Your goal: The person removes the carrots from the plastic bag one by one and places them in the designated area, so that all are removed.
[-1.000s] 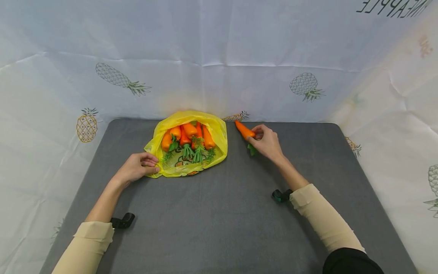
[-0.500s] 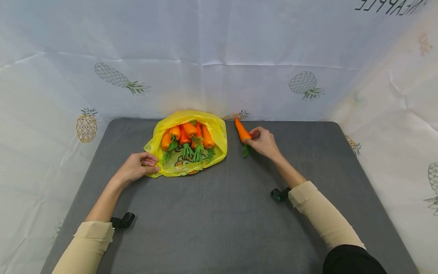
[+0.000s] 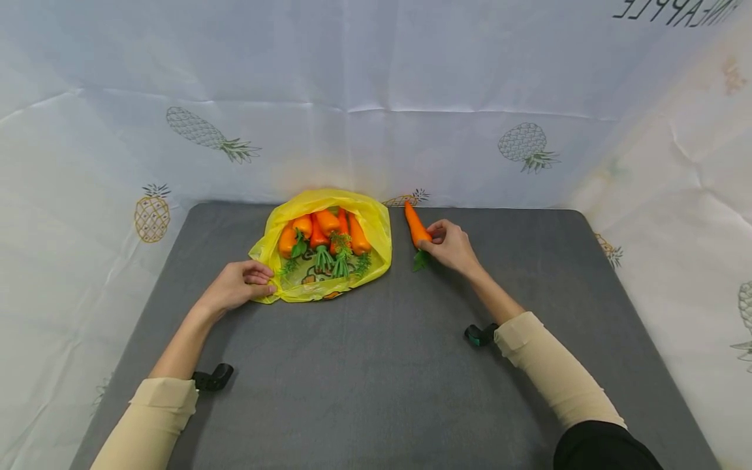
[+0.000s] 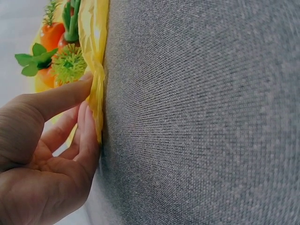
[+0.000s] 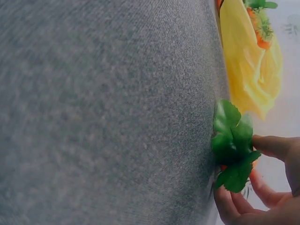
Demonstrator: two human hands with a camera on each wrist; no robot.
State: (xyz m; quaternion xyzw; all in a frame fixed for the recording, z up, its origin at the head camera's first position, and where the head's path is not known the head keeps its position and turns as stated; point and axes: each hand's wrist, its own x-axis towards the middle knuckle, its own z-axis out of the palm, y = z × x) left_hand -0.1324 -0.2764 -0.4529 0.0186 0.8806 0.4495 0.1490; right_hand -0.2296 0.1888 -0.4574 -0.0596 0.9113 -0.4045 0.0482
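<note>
orange plastic carrot with green leaves (image 3: 416, 228) lies on the grey desk (image 3: 388, 365) just right of the yellow plastic bag (image 3: 376, 225) of carrots, right hand (image 3: 451, 248) grip pinching it, left hand (image 3: 237, 287) grip pinching the bag's edge.

Head camera looks forward and down over the whole grey felt-topped bench (image 3: 376, 365). Both wrist cameras sit close, skimming its surface; all three share the crinkled yellow plastic bag (image 3: 376, 228).
</note>
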